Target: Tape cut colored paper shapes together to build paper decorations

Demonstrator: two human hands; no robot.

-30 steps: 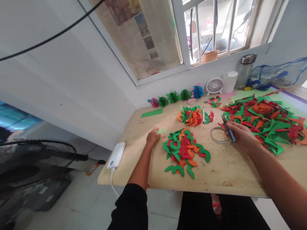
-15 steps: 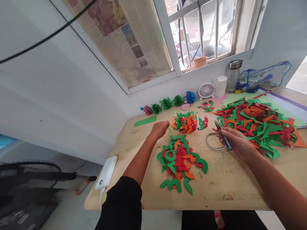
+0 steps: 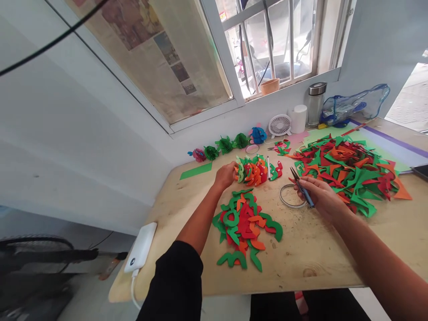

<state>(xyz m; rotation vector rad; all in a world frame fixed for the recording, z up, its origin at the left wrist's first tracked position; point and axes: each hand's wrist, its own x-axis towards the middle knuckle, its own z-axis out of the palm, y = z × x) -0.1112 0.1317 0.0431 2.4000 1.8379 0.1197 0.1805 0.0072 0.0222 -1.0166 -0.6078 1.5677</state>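
Note:
My left hand (image 3: pixel 225 175) is closed, fingertips pinched at the left end of a row of wavy cut paper pieces (image 3: pixel 257 171) in green, orange and red. A pale green paper cutout (image 3: pixel 240 171) stands at its fingertips; the exact grip is partly hidden. Thread snips (image 3: pixel 306 192) with dark pointed blades and blue-grey handles are held in my right hand (image 3: pixel 321 194), blades pointing away. Just left of those snips, a roll of tape (image 3: pixel 288 196) lies flat. Between my arms spreads a loose pile of curvy green, red and orange cutouts (image 3: pixel 245 223).
A large heap of paper scraps (image 3: pixel 351 169) covers the right side. Along the wall stand paper flowers (image 3: pixel 224 144), a small fan (image 3: pixel 280 125), a white cylinder (image 3: pixel 298 119) and a glass bottle (image 3: pixel 316 104). A white marker (image 3: pixel 268 168) and a power bank (image 3: pixel 141 247) lie on the table.
My left hand has brought a pale green cutout up against the row's left end. My right hand keeps the snips in the same place. The whole view has shifted slightly.

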